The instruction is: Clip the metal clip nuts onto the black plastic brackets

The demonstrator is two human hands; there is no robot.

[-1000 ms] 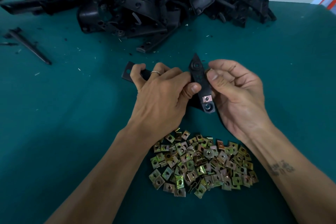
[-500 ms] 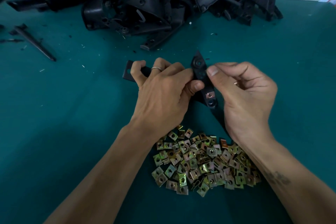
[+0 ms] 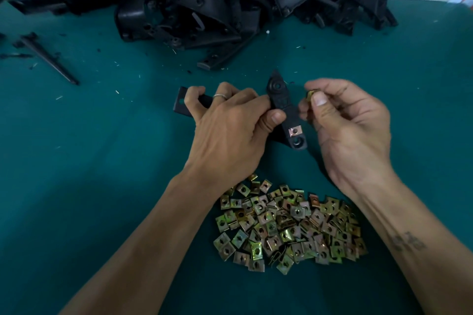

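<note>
Nut pile [image 3: 289,227]: nearest the person, on the green mat [image 3: 89,174], below both wrists and well short of the grip. Loose, overlapping, many left.

Left hand [image 3: 230,130]: fingers curled round the bracket [image 3: 281,107], thumb pressed on its face. Firm hold; bracket lifted and tilted, its pointed end away from the person.

Fitted nut [image 3: 293,131]: already seated on the bracket's near end, just below the left thumb, beside the round boss.

Right hand [image 3: 350,125]: just right of the bracket, not touching it. Thumb and forefinger pinch one loose nut [image 3: 311,95]; narrow pinch, other fingers loosely curled.

Loose nut: level with the bracket's upper half, a small gap between them. Its orientation cannot be told; blurred and half hidden by the thumb.

Step (judged): second nut being lined up to slide on a bracket edge.

Risk 1: nut presented with its mouth the wrong way; it would jam or skid off the edge.

Risk 2: pinch is small and at the tip; a hard push could flick the nut onto the mat.

Risk 3: bracket may twist in the left hand under side load.

Bracket heap [image 3: 217,2]: far beyond the grip.

Black rod [image 3: 48,59]: far left, apart.
</note>
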